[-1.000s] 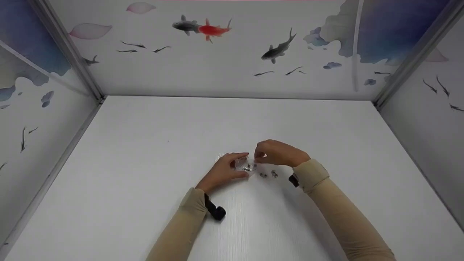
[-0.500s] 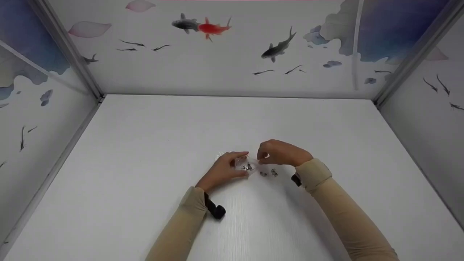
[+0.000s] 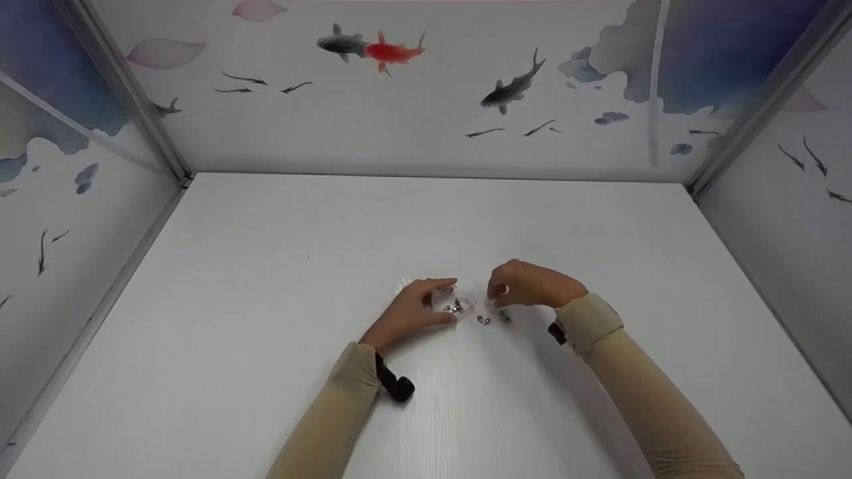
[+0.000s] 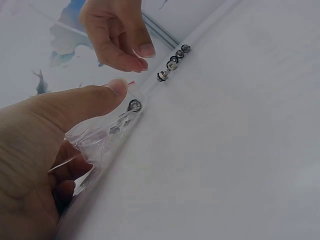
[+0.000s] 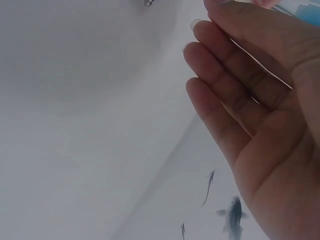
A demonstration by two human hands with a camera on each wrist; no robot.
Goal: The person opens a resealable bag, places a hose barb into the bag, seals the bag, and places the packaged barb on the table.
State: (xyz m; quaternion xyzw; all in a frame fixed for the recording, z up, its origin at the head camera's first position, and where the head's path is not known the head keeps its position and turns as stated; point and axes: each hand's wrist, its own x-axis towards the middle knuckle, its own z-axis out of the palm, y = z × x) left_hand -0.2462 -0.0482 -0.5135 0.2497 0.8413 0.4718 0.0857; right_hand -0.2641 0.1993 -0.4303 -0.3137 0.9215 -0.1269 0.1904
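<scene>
Bag (image 4: 97, 140), clear and crumpled: gripping it in the left hand (image 3: 409, 309), with thumb on the near side and bent fingers on the far side, and apparently aiming its mouth toward the right hand (image 3: 529, 285). Enclosing small metal parts (image 3: 455, 307) just beyond the left thumb. Bending the fingers of the right hand, with thumb and forefinger close together, a little apart from the bag; not being able to tell whether anything is between the tips. Hovering near loose metal parts (image 4: 172, 65) on the white table (image 3: 426, 226), to the right of the left hand. Risking a spill through tilting the mouth downward or squeezing the slack film; risking also, through brushing with the right hand, scattering pieces probably prone to rolling.
</scene>
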